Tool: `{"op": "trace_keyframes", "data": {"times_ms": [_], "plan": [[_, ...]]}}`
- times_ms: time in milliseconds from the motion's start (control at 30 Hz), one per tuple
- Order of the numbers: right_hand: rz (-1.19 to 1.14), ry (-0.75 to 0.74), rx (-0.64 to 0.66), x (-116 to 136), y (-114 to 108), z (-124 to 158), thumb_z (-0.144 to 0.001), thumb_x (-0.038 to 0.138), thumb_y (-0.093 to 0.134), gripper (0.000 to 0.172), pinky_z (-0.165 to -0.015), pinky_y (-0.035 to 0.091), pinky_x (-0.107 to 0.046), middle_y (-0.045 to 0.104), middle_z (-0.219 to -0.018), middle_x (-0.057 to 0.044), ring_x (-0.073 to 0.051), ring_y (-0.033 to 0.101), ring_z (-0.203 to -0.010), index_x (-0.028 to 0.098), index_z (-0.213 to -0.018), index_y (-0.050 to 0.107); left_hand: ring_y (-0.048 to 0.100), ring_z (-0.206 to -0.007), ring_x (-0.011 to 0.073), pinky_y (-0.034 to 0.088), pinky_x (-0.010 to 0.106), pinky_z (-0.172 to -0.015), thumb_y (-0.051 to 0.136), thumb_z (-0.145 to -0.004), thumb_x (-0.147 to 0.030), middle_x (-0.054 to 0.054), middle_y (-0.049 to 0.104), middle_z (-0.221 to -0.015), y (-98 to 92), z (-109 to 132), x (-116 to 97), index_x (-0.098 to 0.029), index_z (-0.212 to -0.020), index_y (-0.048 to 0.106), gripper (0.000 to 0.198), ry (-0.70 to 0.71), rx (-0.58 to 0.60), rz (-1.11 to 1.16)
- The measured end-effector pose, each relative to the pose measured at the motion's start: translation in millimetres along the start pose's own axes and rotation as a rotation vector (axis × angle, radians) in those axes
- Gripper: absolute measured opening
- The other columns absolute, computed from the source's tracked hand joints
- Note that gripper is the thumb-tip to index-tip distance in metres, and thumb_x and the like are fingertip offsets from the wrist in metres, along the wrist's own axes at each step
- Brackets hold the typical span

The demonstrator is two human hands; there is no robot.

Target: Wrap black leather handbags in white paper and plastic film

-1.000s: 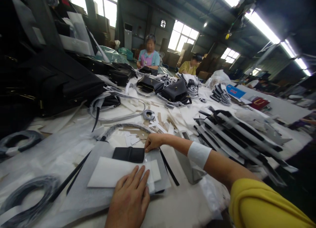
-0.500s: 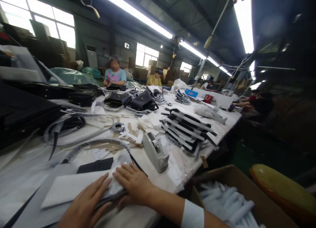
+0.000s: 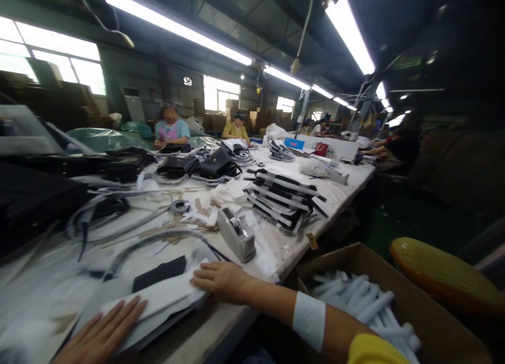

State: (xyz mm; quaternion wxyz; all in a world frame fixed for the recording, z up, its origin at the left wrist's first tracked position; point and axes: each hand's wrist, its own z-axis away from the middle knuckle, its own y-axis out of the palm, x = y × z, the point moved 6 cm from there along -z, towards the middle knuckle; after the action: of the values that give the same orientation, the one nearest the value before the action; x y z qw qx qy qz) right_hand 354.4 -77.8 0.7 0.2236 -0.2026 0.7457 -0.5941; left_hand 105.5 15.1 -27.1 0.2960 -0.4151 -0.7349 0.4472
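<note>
My left hand (image 3: 100,336) lies flat, fingers spread, on the near corner of a white foam sheet (image 3: 158,300) at the table's front edge. My right hand (image 3: 221,281) rests on the sheet's right end with its fingers curled over the edge. A small black leather piece (image 3: 159,273) pokes out from under the sheet, on a grey wrapped panel. A grey tape dispenser (image 3: 235,233) stands just beyond my right hand.
Black handbags (image 3: 216,165) and plastic-wrapped straps (image 3: 118,211) cover the long white table. A stack of black-and-white panels (image 3: 282,198) sits at mid-right. An open cardboard box (image 3: 357,306) of white foam rolls stands below the table. People sit at the far end.
My view has swung right and lifted. My right hand came from the black piece to the sheet's right end. My left hand slid back towards the sheet's near left corner.
</note>
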Motion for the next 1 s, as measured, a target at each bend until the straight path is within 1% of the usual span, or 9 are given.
{"op": "trace_keyframes", "data": {"times_ms": [33, 100, 167, 267, 400, 533, 700, 800, 1000], "plan": [[-0.036, 0.032, 0.023, -1, -2, 10, -0.095, 0.032, 0.058, 0.052, -0.112, 0.037, -0.038, 0.051, -0.145, -0.010, -0.024, 0.044, -0.135, 0.016, -0.142, 0.044, 0.064, -0.115, 0.0305, 0.054, 0.044, -0.095, 0.058, -0.085, -0.039, 0.004, 0.062, -0.134, -10.4, -1, -18, -0.031, -0.138, 0.053, 0.055, 0.100, 0.025, 0.003], [-0.110, 0.080, 0.077, -2, -7, 24, -0.086, 0.031, 0.069, 0.068, -0.113, 0.036, -0.041, 0.046, -0.149, -0.012, -0.027, 0.039, -0.139, 0.016, -0.146, 0.040, 0.059, -0.123, 0.0288, 0.052, 0.042, -0.100, 0.061, -0.086, -0.043, 0.006, 0.055, -0.142, -32.3, -5, -40, -0.027, -0.146, 0.042, 0.065, 0.135, 0.042, 0.012], [-0.145, 0.127, 0.079, -2, -15, 27, -0.082, 0.028, 0.073, 0.074, -0.116, 0.030, -0.047, 0.044, -0.150, -0.013, -0.028, 0.036, -0.141, 0.017, -0.147, 0.038, 0.048, -0.134, 0.0294, 0.046, 0.046, -0.106, 0.063, -0.087, -0.035, 0.008, 0.047, -0.148, -49.6, -10, -48, -0.026, -0.149, 0.036, 0.069, 0.062, 0.056, 0.011], [-0.165, 0.138, 0.007, 8, -28, 15, -0.083, 0.037, 0.073, 0.074, -0.120, 0.018, -0.054, 0.043, -0.150, -0.014, -0.031, 0.034, -0.142, 0.016, -0.146, 0.040, 0.037, -0.141, 0.0315, 0.038, 0.053, -0.111, 0.071, -0.078, -0.022, 0.009, 0.038, -0.154, -60.2, -13, -53, -0.026, -0.151, 0.029, 0.084, -0.011, 0.170, 0.004], [-0.185, 0.052, -0.066, 36, -34, -13, -0.086, 0.046, 0.069, 0.076, -0.121, 0.018, -0.050, 0.041, -0.152, -0.015, -0.029, 0.032, -0.143, 0.012, -0.147, 0.038, 0.036, -0.141, 0.0295, 0.035, 0.052, -0.114, 0.070, -0.073, -0.009, 0.011, 0.038, -0.154, -55.9, -9, -54, -0.023, -0.152, 0.025, 0.093, 0.014, 0.273, 0.022], [-0.169, 0.025, -0.107, 54, -16, -36, -0.087, 0.042, 0.069, 0.077, -0.119, 0.027, -0.048, 0.039, -0.153, -0.015, -0.030, 0.032, -0.143, 0.011, -0.149, 0.035, 0.044, -0.137, 0.0258, 0.040, 0.045, -0.112, 0.052, -0.087, -0.004, 0.013, 0.049, -0.147, -41.8, 1, -55, -0.016, -0.150, 0.030, 0.068, 0.119, 0.139, -0.031], [-0.087, 0.022, -0.146, 63, 9, -39, -0.093, 0.025, 0.059, 0.055, -0.112, 0.040, -0.046, 0.044, -0.151, -0.013, -0.030, 0.040, -0.139, 0.014, -0.145, 0.043, 0.036, -0.142, 0.0252, 0.043, 0.044, -0.111, 0.039, -0.096, -0.006, 0.013, 0.046, -0.149, -35.8, 15, -58, -0.014, -0.149, 0.033, 0.055, 0.153, 0.041, -0.081], [-0.047, 0.006, -0.165, 64, 10, -36, -0.094, 0.024, 0.058, 0.056, -0.112, 0.042, -0.045, 0.043, -0.151, -0.014, -0.031, 0.040, -0.139, 0.012, -0.146, 0.042, 0.035, -0.142, 0.0252, 0.043, 0.044, -0.112, 0.039, -0.097, -0.007, 0.011, 0.044, -0.151, -40.1, 18, -56, -0.015, -0.149, 0.033, 0.054, 0.138, 0.052, -0.073], [-0.047, 0.006, -0.120, 64, 8, -42, -0.091, 0.024, 0.063, 0.063, -0.113, 0.040, -0.046, 0.043, -0.151, -0.014, -0.031, 0.041, -0.139, 0.017, -0.148, 0.039, 0.049, -0.133, 0.0200, 0.047, 0.038, -0.108, 0.039, -0.098, -0.008, 0.010, 0.056, -0.141, -34.3, 20, -46, -0.015, -0.144, 0.042, 0.047, 0.096, 0.000, 0.043]]}}
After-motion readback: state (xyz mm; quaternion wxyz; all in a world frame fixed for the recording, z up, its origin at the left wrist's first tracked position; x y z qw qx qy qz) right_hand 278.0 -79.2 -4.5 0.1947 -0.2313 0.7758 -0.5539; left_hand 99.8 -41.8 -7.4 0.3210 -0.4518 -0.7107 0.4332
